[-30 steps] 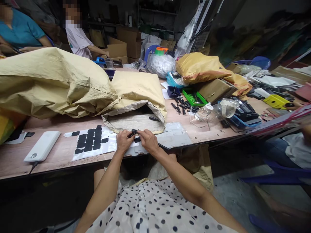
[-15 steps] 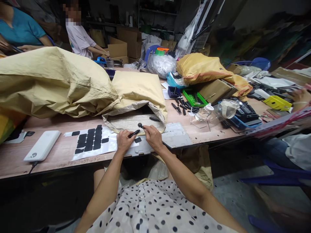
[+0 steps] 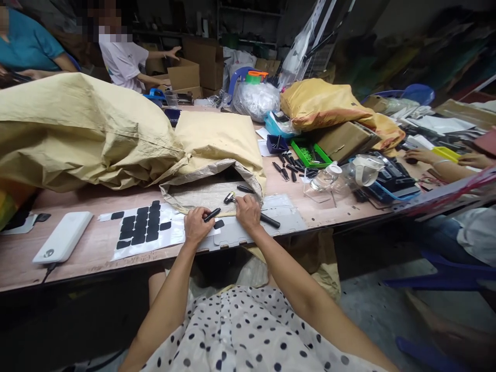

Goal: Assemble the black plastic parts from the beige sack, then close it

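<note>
My right hand (image 3: 248,212) is closed round a small mallet (image 3: 229,198). Its metallic head with a black face shows left of the fingers, and the black handle sticks out to the right. In my left hand (image 3: 196,226) is a short black tube-shaped part (image 3: 212,215), pinched and pointing up to the right toward the mallet, apart from it. Just behind both hands gapes the mouth of a cream woven sack (image 3: 222,132), with another black part (image 3: 245,189) inside its opening. A black square sticker (image 3: 219,224) lies between my hands on grey cardboard (image 3: 284,212).
Left on the table are a sheet of black stickers (image 3: 170,237) and a white power bank (image 3: 64,236). Toward the right stand a green tray (image 3: 313,164), a clear plastic jug (image 3: 364,173) and a blue basket (image 3: 401,199). A co-worker's hands (image 3: 424,156) rest farther right.
My right hand has shifted slightly right and away from me, turning the mallet so more handle shows. The left hand stays about the same. A person behind has raised an arm by the boxes.
</note>
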Motion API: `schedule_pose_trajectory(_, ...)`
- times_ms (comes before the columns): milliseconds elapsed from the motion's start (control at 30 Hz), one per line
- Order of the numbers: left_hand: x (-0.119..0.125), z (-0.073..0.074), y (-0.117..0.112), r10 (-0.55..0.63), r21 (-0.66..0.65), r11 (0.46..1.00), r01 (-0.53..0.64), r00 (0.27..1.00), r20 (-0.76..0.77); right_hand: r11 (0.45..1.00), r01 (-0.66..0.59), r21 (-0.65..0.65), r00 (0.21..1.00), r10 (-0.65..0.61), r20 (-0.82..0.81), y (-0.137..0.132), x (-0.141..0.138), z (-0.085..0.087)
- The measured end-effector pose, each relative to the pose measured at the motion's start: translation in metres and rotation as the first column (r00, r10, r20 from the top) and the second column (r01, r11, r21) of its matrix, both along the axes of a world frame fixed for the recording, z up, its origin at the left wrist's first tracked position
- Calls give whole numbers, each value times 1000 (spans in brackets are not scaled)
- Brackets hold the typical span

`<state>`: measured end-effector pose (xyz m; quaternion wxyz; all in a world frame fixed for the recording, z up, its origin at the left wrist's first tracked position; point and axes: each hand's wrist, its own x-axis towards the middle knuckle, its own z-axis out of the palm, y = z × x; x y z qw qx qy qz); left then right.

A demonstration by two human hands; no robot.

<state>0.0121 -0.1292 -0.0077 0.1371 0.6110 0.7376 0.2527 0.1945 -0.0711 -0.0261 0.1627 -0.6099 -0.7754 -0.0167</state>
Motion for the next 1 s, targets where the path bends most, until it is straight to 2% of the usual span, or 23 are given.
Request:
schedule_pose_trajectory(167,-2,-1,5,-16,-2,1000,16,1000,-15,1000,-26,4,999,26,19,1,-1,2)
schedule_pose_trajectory(267,-3,3,-3,-37,45,998,36,999,30,1000,-15,-19,1000,15,20,1,-2,4)
schedule_pose_trajectory(333,-2,5,-22,-104,119,989,93,990,93,1000,-7,-25,1000,8,19,1,-4,5)
schedule_pose_trajectory(433,4,1,-68,-302,161,949,270,927,224,1000,6,-20,1000,-5,23,1,-5,4)
schedule_pose_trajectory(500,8,-8,-99,-364,62,930,363,881,302,1000,10,-18,1000,-10,24,1,-6,3)
schedule_pose_trajectory(567,13,-21,-120,-292,-141,928,344,910,294,1000,8,-13,1000,-8,22,2,-6,2)
schedule_pose_trajectory(600,14,-27,-126,-241,-255,918,305,937,252,1000,5,-9,1000,-5,20,2,-6,2)
schedule_pose_trajectory(667,16,-36,-128,-189,-462,856,231,973,135,1000,-2,0,1000,2,17,2,-6,1)
schedule_pose_trajectory(733,16,-38,-123,-227,-590,775,228,971,77,1000,-5,6,1000,5,18,2,-6,1)
schedule_pose_trajectory(833,17,-21,-107,-335,-656,668,352,929,158,1000,-4,11,1000,4,22,2,-6,0)
schedule_pose_trajectory(900,19,3,-90,-394,-613,586,529,848,355,1000,-4,17,1000,4,25,2,-7,-1)
schedule_pose_trajectory(933,21,17,-78,-409,-543,545,639,768,493,1000,-4,21,1000,3,26,2,-7,-1)
schedule_pose_trajectory(967,24,30,-62,-410,-434,546,717,680,607,1000,-2,22,1000,2,27,2,-8,-1)
schedule_pose_trajectory(1000,28,42,-43,-422,-325,629,706,661,620,1000,-1,22,1000,0,29,2,-8,-1)
